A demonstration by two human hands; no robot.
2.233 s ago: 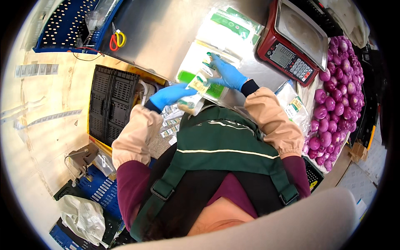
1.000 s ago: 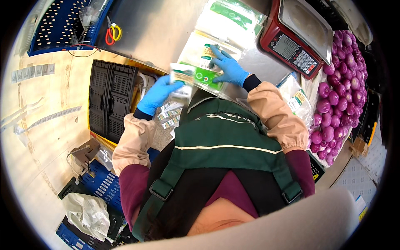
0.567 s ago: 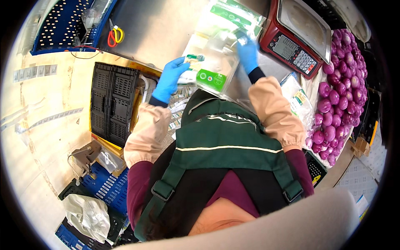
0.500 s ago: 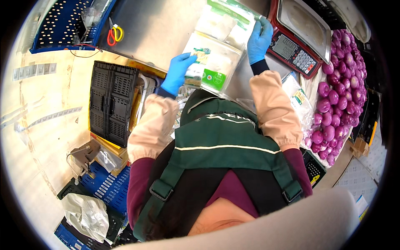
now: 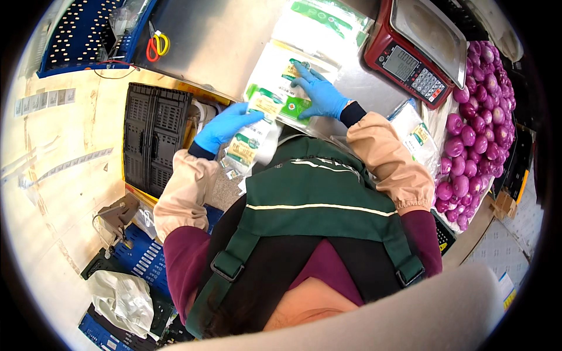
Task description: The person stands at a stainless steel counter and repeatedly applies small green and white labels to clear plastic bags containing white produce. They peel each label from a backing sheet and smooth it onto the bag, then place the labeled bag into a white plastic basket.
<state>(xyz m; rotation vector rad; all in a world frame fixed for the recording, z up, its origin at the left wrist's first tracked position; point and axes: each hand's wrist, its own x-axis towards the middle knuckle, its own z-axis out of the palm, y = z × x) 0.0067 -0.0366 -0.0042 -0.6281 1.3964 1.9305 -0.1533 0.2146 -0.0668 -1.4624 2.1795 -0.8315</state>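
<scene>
In my blue-gloved left hand (image 5: 225,126) is a strip of printed labels (image 5: 243,146), white with green and yellow, pinched between thumb and fingers and hanging toward my apron. My right hand (image 5: 322,96), also blue-gloved, rests over the front clear plastic bag (image 5: 266,67), its fingers apart. This bag has a green printed patch at its lower part and a similar label under my right fingertips. More clear bags with green print (image 5: 319,20) lie behind it on the metal table (image 5: 202,44).
A red digital scale (image 5: 404,61) stands at the right, beside a heap of purple onions (image 5: 477,126). Another labelled bag (image 5: 417,131) lies near my right forearm. Scissors (image 5: 157,47), a blue crate (image 5: 88,32) and a black folded crate (image 5: 155,137) are at the left.
My left hand has left the bag's edge, moved down and left, and now holds the label strip. My right hand has come down from the far right corner onto the front bag.
</scene>
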